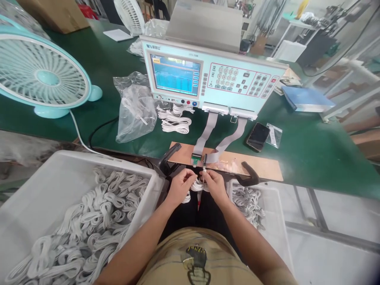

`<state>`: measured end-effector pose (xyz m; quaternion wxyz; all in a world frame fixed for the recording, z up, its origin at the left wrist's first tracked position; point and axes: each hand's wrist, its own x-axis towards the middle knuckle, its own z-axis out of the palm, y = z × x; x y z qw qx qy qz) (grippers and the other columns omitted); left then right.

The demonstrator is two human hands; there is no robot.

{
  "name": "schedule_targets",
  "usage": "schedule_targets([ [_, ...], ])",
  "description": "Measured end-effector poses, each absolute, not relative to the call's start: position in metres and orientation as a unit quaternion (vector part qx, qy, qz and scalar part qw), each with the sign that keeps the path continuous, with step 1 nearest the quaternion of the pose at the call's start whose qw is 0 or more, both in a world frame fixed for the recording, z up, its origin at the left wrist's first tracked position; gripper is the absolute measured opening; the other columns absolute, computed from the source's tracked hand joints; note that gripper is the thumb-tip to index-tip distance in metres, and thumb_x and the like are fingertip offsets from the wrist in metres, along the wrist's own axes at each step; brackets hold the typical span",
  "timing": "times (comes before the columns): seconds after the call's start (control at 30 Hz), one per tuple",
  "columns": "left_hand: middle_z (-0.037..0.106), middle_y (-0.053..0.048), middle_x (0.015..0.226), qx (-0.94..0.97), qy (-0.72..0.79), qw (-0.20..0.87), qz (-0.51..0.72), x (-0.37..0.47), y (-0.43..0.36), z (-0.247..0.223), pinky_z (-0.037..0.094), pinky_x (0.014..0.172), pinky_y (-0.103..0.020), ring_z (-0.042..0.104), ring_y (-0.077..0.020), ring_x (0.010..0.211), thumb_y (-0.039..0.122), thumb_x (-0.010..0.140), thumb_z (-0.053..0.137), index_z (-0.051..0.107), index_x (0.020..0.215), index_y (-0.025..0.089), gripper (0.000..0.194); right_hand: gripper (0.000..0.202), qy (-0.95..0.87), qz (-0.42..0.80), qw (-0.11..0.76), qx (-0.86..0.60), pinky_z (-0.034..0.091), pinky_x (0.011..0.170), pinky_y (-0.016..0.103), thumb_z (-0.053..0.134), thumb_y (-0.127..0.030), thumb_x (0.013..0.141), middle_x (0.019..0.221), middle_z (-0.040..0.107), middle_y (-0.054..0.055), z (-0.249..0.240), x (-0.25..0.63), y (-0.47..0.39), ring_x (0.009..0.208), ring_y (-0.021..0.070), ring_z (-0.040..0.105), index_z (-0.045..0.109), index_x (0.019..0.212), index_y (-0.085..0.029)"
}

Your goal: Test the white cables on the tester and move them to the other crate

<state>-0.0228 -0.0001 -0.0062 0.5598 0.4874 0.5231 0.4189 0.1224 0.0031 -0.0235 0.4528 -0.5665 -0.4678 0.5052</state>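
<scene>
A coiled white cable [196,185] hangs between my two hands, just below the front edge of a copper-coloured board [265,168]. My left hand [180,186] is closed, thumb and fingers pinched on the cable's left part near a small green circuit board [195,160]. With its fingers pinched, my right hand [216,185] grips the cable near a metal connector at the right test socket [204,159]. Whether the plug is seated there I cannot tell. Grey ribbon cables [205,134] run from both sockets up to a cable tester [204,79] with a lit screen.
A big white bin [56,170] of coiled cables stands at left, a smaller bin [276,209] at right. Black clamps [251,175] grip the board. A phone [258,136], a plastic bag [135,111], cable bundles [176,123] and a fan [47,77] are on the green table.
</scene>
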Motion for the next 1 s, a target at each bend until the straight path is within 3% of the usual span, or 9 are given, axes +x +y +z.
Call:
schedule_targets([
  [0.2,0.050,0.003,0.059,0.339,0.432,0.766,0.334,-0.032,0.006,-0.009,0.019,0.036,-0.016,0.032,-0.0020,0.037,0.035,0.074,0.057,0.060,0.088,0.016,0.024,0.026,-0.463,0.514,0.449,-0.566,0.036,0.055,0.023,0.055,-0.041,0.075,0.059,0.055,-0.001,-0.018,0.122,0.004,0.055,0.0108,0.045,0.067,0.074,-0.018],
  [0.33,0.057,-0.002,0.065,0.285,0.375,0.815,0.336,-0.038,0.005,-0.011,0.020,0.035,-0.017,0.036,-0.0024,0.036,0.027,0.066,0.060,0.062,0.085,0.014,0.023,0.027,-0.413,0.568,0.451,-0.551,0.035,0.051,0.023,0.059,-0.042,0.072,0.057,0.055,-0.001,-0.012,0.121,0.005,0.051,0.0101,0.045,0.066,0.072,-0.016],
  [0.53,0.057,0.001,0.063,0.290,0.426,0.767,0.382,-0.031,0.004,-0.012,0.020,0.035,-0.016,0.034,-0.0008,0.036,0.029,0.062,0.069,0.062,0.087,0.014,0.030,0.029,-0.304,0.638,0.464,-0.534,0.035,0.048,0.023,0.068,-0.042,0.063,0.055,0.055,0.000,-0.010,0.118,0.007,0.047,0.0093,0.045,0.066,0.070,-0.014],
  [0.77,0.052,0.003,0.057,0.415,0.499,0.655,0.388,-0.024,0.006,-0.020,0.026,0.037,-0.016,0.037,-0.0029,0.038,0.041,0.074,0.059,0.056,0.073,0.014,0.027,0.024,-0.333,0.615,0.477,-0.533,0.035,0.048,0.022,0.066,-0.040,0.067,0.054,0.054,-0.003,-0.010,0.116,0.005,0.047,0.0081,0.045,0.067,0.072,-0.016],
  [1.0,0.039,0.006,0.040,0.488,0.503,0.612,0.366,-0.029,0.008,-0.015,0.024,0.039,-0.019,0.034,-0.0059,0.036,0.042,0.079,0.050,0.054,0.064,0.016,0.031,0.024,-0.204,0.667,0.496,-0.518,0.038,0.049,0.025,0.074,-0.037,0.056,0.055,0.060,0.001,-0.008,0.111,0.012,0.047,0.0103,0.049,0.067,0.064,-0.015],
])
